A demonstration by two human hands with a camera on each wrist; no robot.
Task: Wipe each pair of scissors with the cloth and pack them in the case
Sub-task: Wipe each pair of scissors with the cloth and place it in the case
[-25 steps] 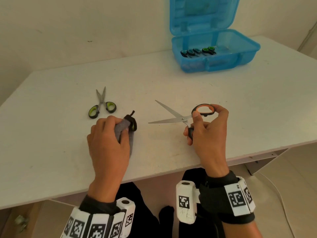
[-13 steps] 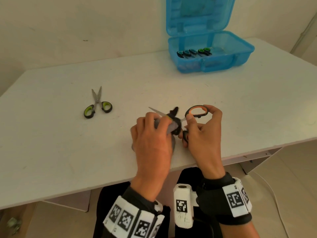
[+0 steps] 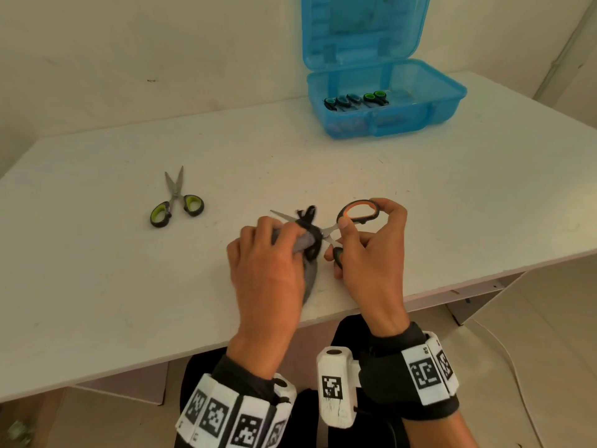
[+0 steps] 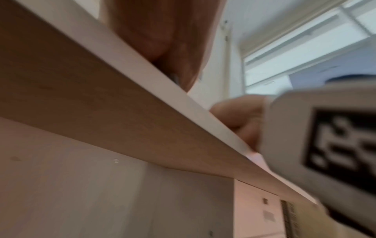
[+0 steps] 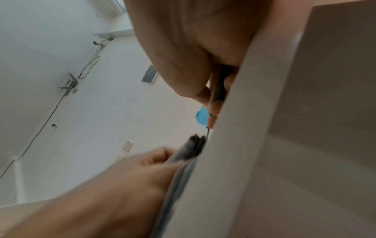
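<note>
1. Whereas a second earlier the left hand (image 3: 268,270) had rested apart on the desk (image 3: 97,286) with the cloth (image 3: 307,250), it had now crossed to the orange-handled scissors (image 3: 357,213) and wrapped the cloth round their open blades, so wiping of this pair looked under way.
2. The right hand (image 3: 371,253) gripped the scissors by the handles, just right of the cloth, fingers curled about both loops.
3. The green-handled scissors (image 3: 176,202) lay untouched, well left of the cloth.
4. The blue case (image 3: 384,95) stood open, far beyond the cloth, with pairs already inside.
</note>
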